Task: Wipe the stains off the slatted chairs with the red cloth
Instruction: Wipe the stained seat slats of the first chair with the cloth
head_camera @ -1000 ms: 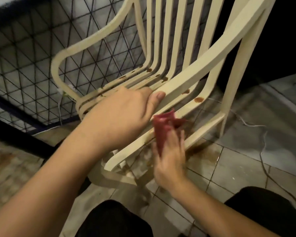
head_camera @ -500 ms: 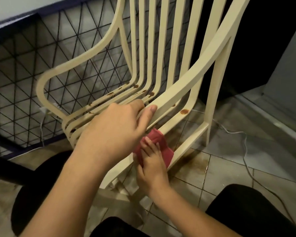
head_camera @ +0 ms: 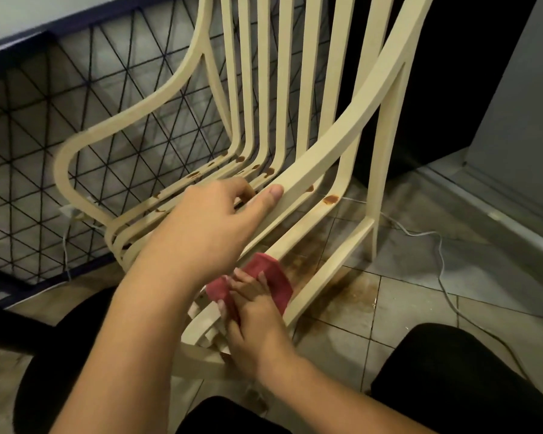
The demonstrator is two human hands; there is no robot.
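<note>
At ten o'clock stands a black wire grille [head_camera: 44, 145]. Just right of it, the cream slatted chair [head_camera: 311, 89] fills the middle, with brown stains [head_camera: 330, 199] dotting its seat slats. The left hand [head_camera: 207, 227] clasps the near armrest [head_camera: 333, 151], thumb lying along it. At six o'clock the right hand [head_camera: 257, 327] grasps the red cloth [head_camera: 278, 277], pressing it against a lower seat slat. A white cable [head_camera: 441, 255] trails over the tiled floor [head_camera: 420, 296] at four o'clock.

No readable text, labels, brands or numbers anywhere.
</note>
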